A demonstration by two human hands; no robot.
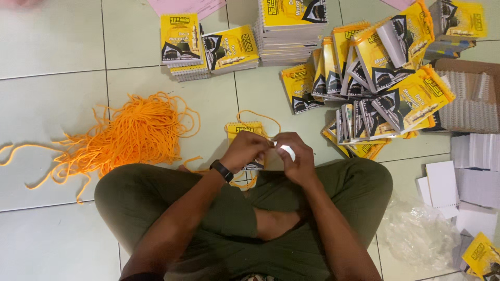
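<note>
I sit cross-legged on a tiled floor. My left hand (244,150) and my right hand (292,156) meet over my lap, both gripping a small yellow spiral-bound booklet (245,128) whose top edge shows above my fingers. An orange cord (259,115) loops out from the booklet's top and trails under my hands. A black watch (222,170) is on my left wrist. What my fingertips pinch is hidden.
A heap of orange cords (130,132) lies on the floor at left. Stacks of yellow booklets (291,26) and a loose pile (375,78) spread ahead and right. A cardboard box of spiral coils (469,99), white paper stacks (474,156) and a crumpled plastic bag (416,234) sit at right.
</note>
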